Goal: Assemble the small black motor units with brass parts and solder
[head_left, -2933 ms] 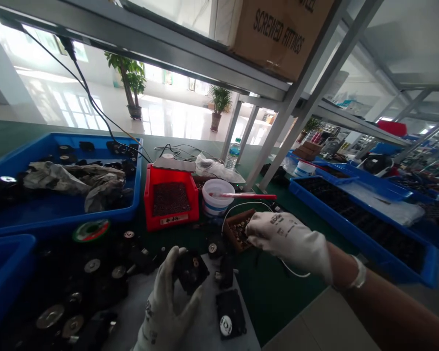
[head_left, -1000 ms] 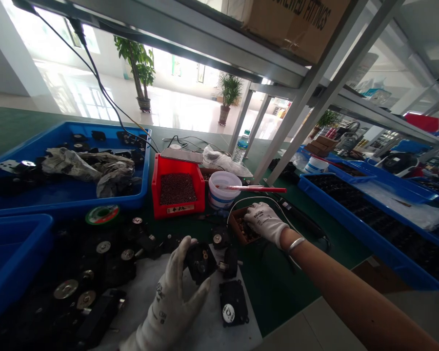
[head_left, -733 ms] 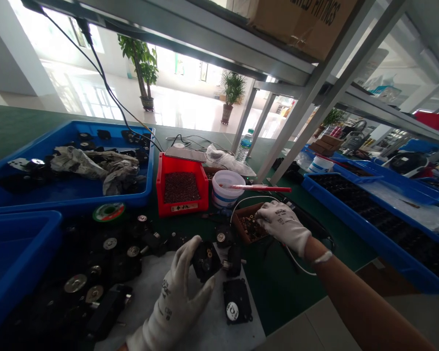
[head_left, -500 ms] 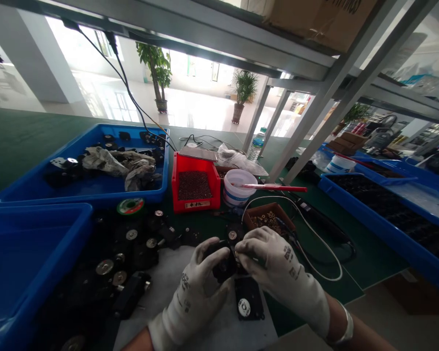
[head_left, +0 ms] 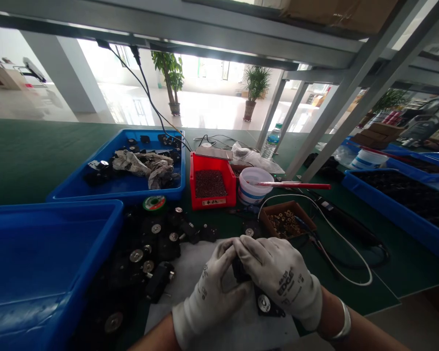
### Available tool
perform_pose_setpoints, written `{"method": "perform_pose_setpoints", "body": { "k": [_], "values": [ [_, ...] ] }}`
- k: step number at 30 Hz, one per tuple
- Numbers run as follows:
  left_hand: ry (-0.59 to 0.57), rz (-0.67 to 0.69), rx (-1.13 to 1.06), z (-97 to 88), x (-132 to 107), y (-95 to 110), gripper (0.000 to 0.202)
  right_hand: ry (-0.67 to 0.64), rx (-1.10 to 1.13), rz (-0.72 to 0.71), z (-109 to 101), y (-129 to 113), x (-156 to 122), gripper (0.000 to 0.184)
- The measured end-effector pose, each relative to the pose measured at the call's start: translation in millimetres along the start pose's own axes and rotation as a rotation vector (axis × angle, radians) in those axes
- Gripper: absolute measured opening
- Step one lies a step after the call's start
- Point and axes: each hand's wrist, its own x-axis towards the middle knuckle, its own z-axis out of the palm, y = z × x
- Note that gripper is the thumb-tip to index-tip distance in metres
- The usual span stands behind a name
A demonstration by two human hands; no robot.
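Though held, black motor (head_left: 240, 271): axis hidden

The right glove (head_left: 283, 285) bore the word "EDGE" in dark print across its back. Just beside it, the left glove (head_left: 208, 297) showed smaller dark print, too small to read. Behind both gloves, a red bin (head_left: 212, 187) carried a pale label (head_left: 214, 202) with dark characters, also unreadable.

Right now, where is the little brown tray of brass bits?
In the head view, the brown tray sits just beyond the right hand, to the right of the white tub.
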Motion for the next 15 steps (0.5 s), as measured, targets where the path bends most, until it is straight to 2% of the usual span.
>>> {"method": "perform_pose_setpoints", "body": {
  "k": [2, 5, 7, 9, 11, 15],
  "values": [
    [0.007, -0.002, 0.011, 0.3, -2.9, -1.6, 0.071, 0.013, 0.073, 0.061, -4.8, 4.3, 0.6, 0.025],
    [0.051, -0.025, 0.105, 4.1, -9.9, -7.8, 0.09, 0.038, 0.455, 0.355, -11.6, 13.8, -1.6, 0.015],
    [0.1, -0.029, 0.192, 8.1, -13.4, -12.8, 0.093, 0.04, 0.743, 0.556, -12.8, 18.2, -6.2, 0.011],
    [0.152, -0.009, 0.252, 12.0, -14.4, -16.8, 0.09, 0.028, 0.881, 0.66, -9.8, 18.7, -11.9, 0.01],
    [0.194, 0.031, 0.303, 14.5, -13.4, -18.7, 0.087, 0.026, 0.862, 0.676, -3.4, 15.2, -16.5, 0.007],
    [0.227, 0.108, 0.418, 16.2, -10.6, -17.2, 0.082, 0.052, 0.56, 0.559, 9.8, 3.4, -18.7, 0.008]
  ]
}}
